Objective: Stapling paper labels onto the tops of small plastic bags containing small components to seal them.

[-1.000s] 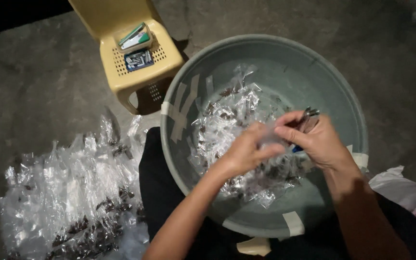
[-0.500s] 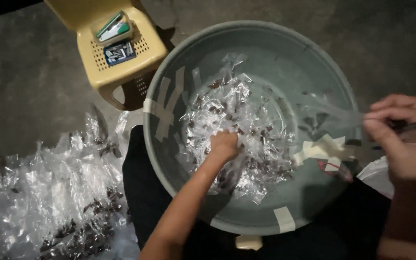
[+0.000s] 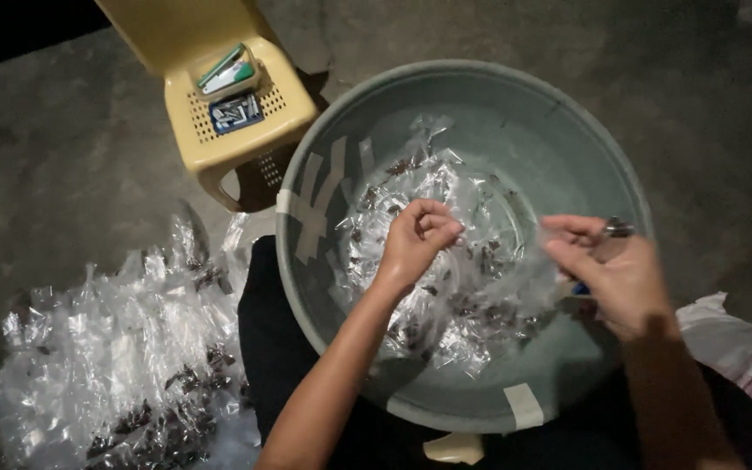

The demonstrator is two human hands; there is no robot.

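My left hand (image 3: 417, 239) hovers over a wide grey-green basin (image 3: 480, 77), its fingertips pinched on a clear plastic packet (image 3: 472, 252). The packet comes from the heap of clear packets with dark bits (image 3: 446, 305) lying in the basin. My right hand (image 3: 611, 274) is over the basin's right rim. It grips a small metal tool with a blue handle (image 3: 615, 230), and its fingers also touch a thin clear film that stretches toward my left hand. The tool is mostly hidden in the fist.
A big pile of clear packets (image 3: 115, 365) lies on the concrete floor at the left. A yellow plastic stool (image 3: 245, 130) with small packs on top stands behind the basin. White cloth (image 3: 737, 339) lies at the right. Tape patches mark the basin wall.
The hands started together over the heap. The right hand swung out to the right and has come back to the rim. The left hand dipped into the heap and rose pinching a packet.
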